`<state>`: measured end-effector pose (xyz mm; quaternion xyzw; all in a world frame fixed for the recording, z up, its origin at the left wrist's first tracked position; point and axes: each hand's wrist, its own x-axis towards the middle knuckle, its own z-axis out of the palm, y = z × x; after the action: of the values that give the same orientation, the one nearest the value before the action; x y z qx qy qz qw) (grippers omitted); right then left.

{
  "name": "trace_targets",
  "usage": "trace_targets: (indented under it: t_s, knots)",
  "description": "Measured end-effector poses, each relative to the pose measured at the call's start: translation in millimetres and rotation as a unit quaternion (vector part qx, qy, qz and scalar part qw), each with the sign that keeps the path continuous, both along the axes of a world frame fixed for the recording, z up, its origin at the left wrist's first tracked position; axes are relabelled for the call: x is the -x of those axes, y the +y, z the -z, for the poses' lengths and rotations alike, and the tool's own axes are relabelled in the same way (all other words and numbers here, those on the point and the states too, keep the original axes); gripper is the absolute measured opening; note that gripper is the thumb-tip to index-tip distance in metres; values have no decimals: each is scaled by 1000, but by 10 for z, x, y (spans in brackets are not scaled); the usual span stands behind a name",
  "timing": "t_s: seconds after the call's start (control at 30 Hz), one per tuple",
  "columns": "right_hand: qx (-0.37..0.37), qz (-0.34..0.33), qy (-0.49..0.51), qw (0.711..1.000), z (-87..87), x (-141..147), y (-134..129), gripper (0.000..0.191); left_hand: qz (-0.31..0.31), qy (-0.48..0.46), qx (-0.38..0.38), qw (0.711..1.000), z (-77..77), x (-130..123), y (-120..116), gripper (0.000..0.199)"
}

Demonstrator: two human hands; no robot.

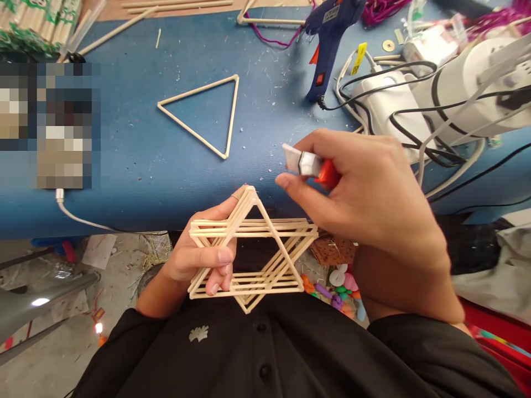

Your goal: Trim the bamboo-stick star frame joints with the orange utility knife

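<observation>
My left hand point(199, 254) grips a star-shaped frame point(271, 226) built from stacked triangles of thin wooden sticks. Its thumb lies over the front sticks, and the other fingers go behind and through the frame. To the upper right, my right hand point(360, 188) is closed around a red-handled utility knife point(311, 165), whose pale blade points left. The knife is apart from the star. On the blue table beyond both hands lies a single stick triangle point(193, 132), flat.
A blue glue gun point(327, 44) rests at the back, near another stick piece point(274, 21) and purple yarn. Cables and a white power strip point(385, 99) crowd the right. Packaged sticks point(37, 22) are at the far left. Colourful balloons point(342, 284) lie below the table edge.
</observation>
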<state>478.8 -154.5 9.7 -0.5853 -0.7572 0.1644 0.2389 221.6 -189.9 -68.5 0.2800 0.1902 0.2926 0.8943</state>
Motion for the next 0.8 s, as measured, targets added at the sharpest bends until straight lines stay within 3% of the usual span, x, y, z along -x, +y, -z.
trace_targets:
  t_s: [0.1,0.17,0.37,0.47,0.8]
  knots:
    - [54,-110,74,990,-42,-36,-23,34,28,-30,-1,999,48,0,71,101]
    - [75,-139,88,984,-42,-41,-29,49,63,-56,-4,996,90,5,130,103]
    - [56,-124,18,991,11,17,-34,49,126,-55,-11,991,113,3,250,105]
    - [37,-102,-13,994,19,23,-36,48,135,-51,-12,989,71,-18,266,107]
    - [-33,-120,-26,992,100,-10,-27,46,143,-35,9,989,48,-14,262,112]
